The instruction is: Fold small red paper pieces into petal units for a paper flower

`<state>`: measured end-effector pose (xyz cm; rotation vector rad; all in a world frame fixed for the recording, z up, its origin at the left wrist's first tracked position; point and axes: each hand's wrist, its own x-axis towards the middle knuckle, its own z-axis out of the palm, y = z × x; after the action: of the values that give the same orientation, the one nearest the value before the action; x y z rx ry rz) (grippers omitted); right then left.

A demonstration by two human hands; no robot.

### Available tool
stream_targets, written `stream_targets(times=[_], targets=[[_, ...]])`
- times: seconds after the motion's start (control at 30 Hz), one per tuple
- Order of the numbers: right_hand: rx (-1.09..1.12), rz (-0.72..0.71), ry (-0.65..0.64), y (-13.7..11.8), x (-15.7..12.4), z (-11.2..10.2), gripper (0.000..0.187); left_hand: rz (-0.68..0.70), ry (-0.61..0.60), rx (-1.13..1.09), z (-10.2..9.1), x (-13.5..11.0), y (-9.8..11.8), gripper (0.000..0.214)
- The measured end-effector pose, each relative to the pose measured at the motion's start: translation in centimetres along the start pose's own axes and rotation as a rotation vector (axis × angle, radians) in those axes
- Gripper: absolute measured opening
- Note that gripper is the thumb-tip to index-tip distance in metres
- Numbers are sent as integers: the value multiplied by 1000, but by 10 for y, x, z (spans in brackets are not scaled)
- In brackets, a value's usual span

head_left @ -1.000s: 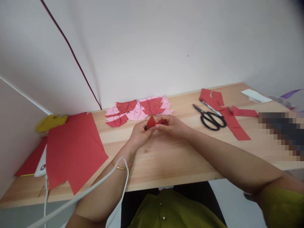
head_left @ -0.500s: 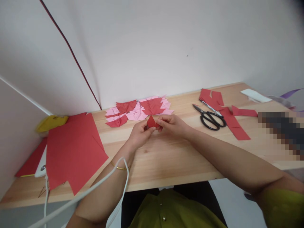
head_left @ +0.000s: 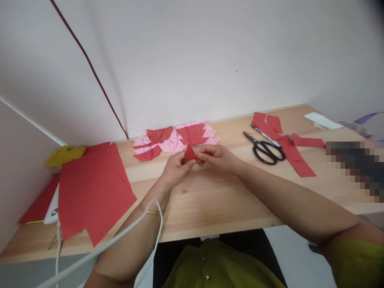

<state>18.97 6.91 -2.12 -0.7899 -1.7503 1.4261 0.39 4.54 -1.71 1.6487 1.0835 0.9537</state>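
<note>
A small folded red paper piece (head_left: 190, 153) is pinched between both of my hands just above the wooden table (head_left: 210, 200). My left hand (head_left: 175, 168) grips it from the left with fingertips closed. From the right, my right hand (head_left: 217, 158) pinches the other end. Behind the hands lies a pile of folded red and pink paper pieces (head_left: 177, 140).
Large red paper sheets (head_left: 93, 188) lie at the left, over a white object, near a yellow thing (head_left: 64, 155). Black scissors (head_left: 265, 148) and red paper strips (head_left: 292, 154) lie at the right. A white cable (head_left: 120, 236) hangs over my left forearm. A blurred patch sits far right.
The folded red piece has turned slightly between my fingertips; both hands stay in nearly the same place.
</note>
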Motion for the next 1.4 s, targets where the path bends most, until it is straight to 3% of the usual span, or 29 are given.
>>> stream_targets(times=[0.17,0.4,0.53,0.73,0.87,1.03,1.17,1.27,1.4], targets=[[65,48,-4,2,2,-1,40,7,-1,-49,1,0,0,22],[56,48,-1,5,2,1,22,2,-13,1,0,0,4,20],[55,51,34,4,1,2,21,13,0,-31,1,-1,6,19],[59,57,83,4,3,1,24,-110,57,-108,4,-1,-1,17],[92,29,50,7,2,1,23,-112,101,-70,3,-1,-2,14],[41,33,118,10,2,1,18,-176,125,-130,4,0,-5,17],[54,36,41,8,1,1,26,-182,164,-197,3,1,-7,19],[8,20,50,5,0,1,31,-191,131,-96,3,0,-5,18],[-92,-22,76,2,-1,0,22,-192,83,-72,4,-1,-4,18]])
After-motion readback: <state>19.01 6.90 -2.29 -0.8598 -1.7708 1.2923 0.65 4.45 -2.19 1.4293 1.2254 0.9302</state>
